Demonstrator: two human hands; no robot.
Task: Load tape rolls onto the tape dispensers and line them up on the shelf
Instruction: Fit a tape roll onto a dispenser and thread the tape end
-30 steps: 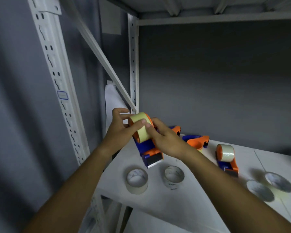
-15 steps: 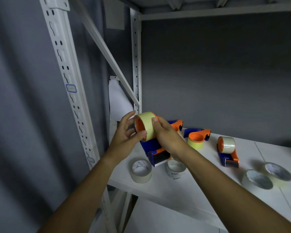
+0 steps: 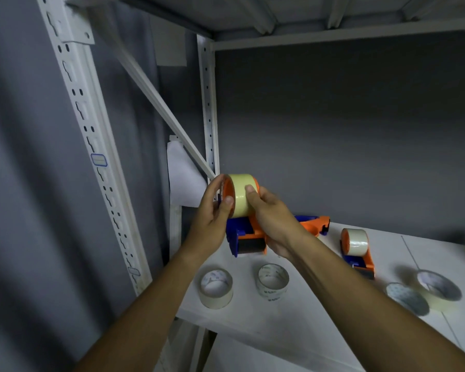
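We hold the pale yellow roll of tape (image 3: 241, 196) up in front of us, above the shelf's left end, seated on the orange hub of a blue and orange plastic tape dispenser (image 3: 246, 237). Our left hand (image 3: 212, 213) cups the roll's left side, thumb pressed on its face and fingers curled behind; our right hand (image 3: 273, 218) grips the dispenser from the right, its fingers wrapped around the body and the thumb resting on the tape. We judge this roll is on, or nearly so; whether the tape end is threaded we cannot tell.

At 3 o'clock from it, on the white metal shelf (image 3: 306, 326), a second blue and orange dispenser already carrying a whitish roll (image 3: 356, 249) looks finished. Just behind our right hand, an orange and blue dispenser (image 3: 316, 224) lies partly hidden; its load we cannot tell.

Still loose are four rolls: two clear tape rolls at 6 o'clock, the left (image 3: 216, 288) and the right (image 3: 273, 283), and two more at 4 o'clock, near (image 3: 407, 298) and far (image 3: 438, 287). No neat row is formed yet.
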